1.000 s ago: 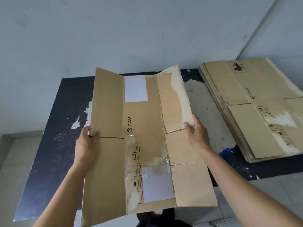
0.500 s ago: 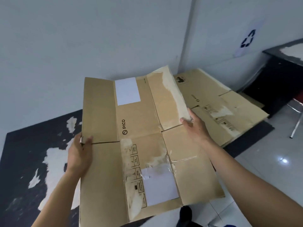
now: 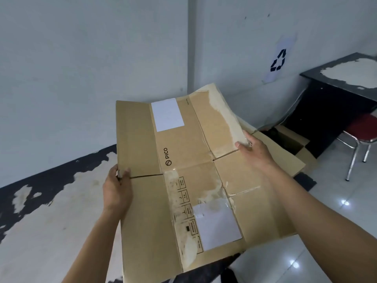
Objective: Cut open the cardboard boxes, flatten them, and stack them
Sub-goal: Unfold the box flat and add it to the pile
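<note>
Head view shows the flattened box (image 3: 193, 180) held up in the air between both hands, printed side up, above the near edge of the worn dark table (image 3: 61, 211). The left hand (image 3: 117, 193) grips its left edge right at the slit between two flaps, thumb on top and fingers curled underneath. The right hand (image 3: 255, 154) pinches the right edge at the matching slit, thumb on top; its fingers are hidden below the board.

From where I stand this looks like the stacking step. The stack of flattened boxes (image 3: 289, 158) lies just under and beyond the right hand, so I would keep the sheet level, carry it over to the right, square its edges with the ones below, and only then let both grips go together. The far right flap curls upward and may need pressing down.

The held sheet hides most of the stack, which makes lining up harder. Further right stand a second dark desk (image 3: 336, 78) and a red chair (image 3: 365, 129), well apart from the hands. A recycling sign (image 3: 278, 60) is stuck on the wall
</note>
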